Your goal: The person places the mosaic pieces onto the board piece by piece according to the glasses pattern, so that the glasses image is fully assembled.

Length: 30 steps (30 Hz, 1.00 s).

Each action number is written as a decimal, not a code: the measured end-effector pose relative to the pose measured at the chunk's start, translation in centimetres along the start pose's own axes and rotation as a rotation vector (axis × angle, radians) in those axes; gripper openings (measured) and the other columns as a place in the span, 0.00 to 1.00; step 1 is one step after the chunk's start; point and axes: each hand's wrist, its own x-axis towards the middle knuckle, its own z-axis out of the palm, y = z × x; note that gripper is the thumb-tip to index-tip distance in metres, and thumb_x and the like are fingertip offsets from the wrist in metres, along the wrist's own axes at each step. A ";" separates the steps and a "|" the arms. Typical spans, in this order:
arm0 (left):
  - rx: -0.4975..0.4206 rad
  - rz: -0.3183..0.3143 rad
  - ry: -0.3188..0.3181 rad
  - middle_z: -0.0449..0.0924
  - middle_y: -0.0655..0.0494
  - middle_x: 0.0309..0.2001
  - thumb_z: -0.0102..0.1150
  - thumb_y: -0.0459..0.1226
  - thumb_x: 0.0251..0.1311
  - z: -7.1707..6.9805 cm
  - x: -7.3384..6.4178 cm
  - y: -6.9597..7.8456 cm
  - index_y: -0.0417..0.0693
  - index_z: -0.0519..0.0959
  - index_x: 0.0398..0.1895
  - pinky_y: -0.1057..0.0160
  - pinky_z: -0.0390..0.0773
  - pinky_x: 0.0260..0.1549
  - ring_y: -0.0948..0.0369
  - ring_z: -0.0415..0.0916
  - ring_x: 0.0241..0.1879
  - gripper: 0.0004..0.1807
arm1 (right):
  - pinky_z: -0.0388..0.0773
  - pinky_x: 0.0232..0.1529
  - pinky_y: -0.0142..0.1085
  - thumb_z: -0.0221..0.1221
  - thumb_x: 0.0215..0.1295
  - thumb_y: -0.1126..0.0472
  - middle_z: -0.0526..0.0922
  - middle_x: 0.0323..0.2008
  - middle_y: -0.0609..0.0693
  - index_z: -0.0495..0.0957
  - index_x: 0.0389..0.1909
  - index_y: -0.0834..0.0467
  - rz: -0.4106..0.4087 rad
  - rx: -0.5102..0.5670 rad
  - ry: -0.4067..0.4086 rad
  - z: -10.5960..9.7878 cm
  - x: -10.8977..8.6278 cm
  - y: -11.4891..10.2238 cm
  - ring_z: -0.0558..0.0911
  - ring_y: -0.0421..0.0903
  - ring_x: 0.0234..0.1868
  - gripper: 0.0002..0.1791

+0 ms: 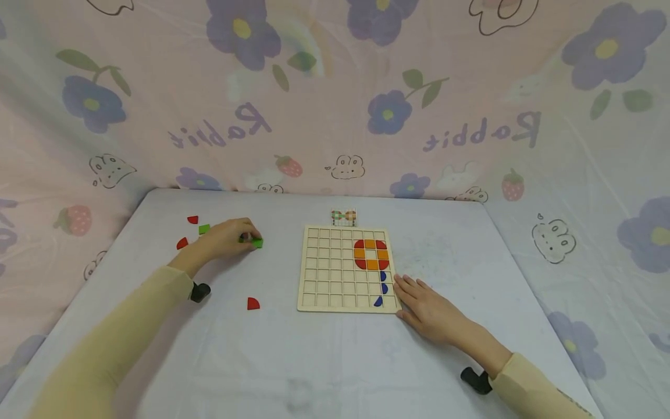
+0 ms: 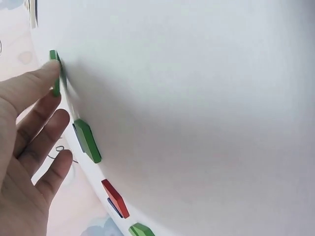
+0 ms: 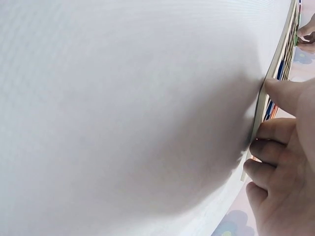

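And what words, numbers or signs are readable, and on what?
"Rabbit", mirrored, on the backdrop cloth, left of centre.
"Rabbit", mirrored, same cloth, right of centre.
Far-left purple marks: cut off, unreadable.
Right sleeve: marking too small to read.
Pattern card: any print too small.
Wooden grid board: none visible.

Walled at the back and both sides by pale pink-and-grey printed fabric (image 1: 324, 99) — patterned with large purple, yellow-centred flowers (image 1: 607, 49), pinkish-red strawberries (image 1: 289, 167), black-outlined rabbit heads (image 1: 348, 167) and purple mirror-reversed "Rabbit" lettering (image 1: 478, 132). Furnished with a flat white worktop (image 1: 251, 361), bordered by fabric along its far edge. Lit softly — with blurry-edged grey shadows (image 3: 211, 132).
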 end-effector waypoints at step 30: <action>-0.149 0.247 0.179 0.84 0.55 0.50 0.73 0.38 0.64 2.7 7.3 11.3 0.46 0.86 0.49 0.53 0.81 0.52 0.55 0.80 0.50 0.13 | 0.60 0.75 0.57 0.60 0.77 0.51 0.60 0.79 0.62 0.64 0.76 0.67 0.003 0.008 -0.008 -0.1 -0.1 0.1 0.60 0.61 0.79 0.36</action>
